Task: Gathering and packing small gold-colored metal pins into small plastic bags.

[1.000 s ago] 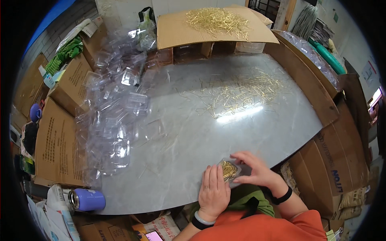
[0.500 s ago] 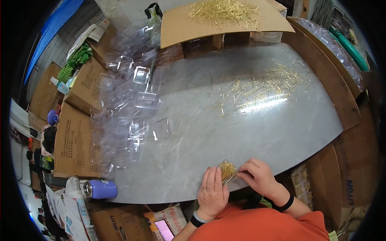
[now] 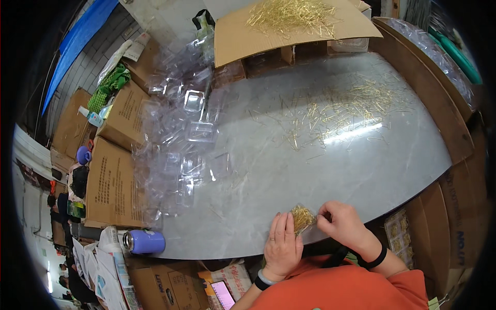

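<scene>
Between both hands' grip (image 3: 310, 227) lies the gold-pin packet (image 3: 301, 217).

Single head-worn fisheye view, steeply down over the grey table (image 3: 320, 170), hands close below.

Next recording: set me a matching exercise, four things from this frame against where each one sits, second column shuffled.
Things:
1. small clear pack of gold pins
2. purple bottle
3. heap of clear plastic shells
4. loose gold pins

Places:
A. spread across the table's far right part
B. lying on its side at the near left corner
C. between the left hand and right hand at the near edge
D. piled along the table's left side

Pairs: 1-C, 2-B, 3-D, 4-A
</scene>
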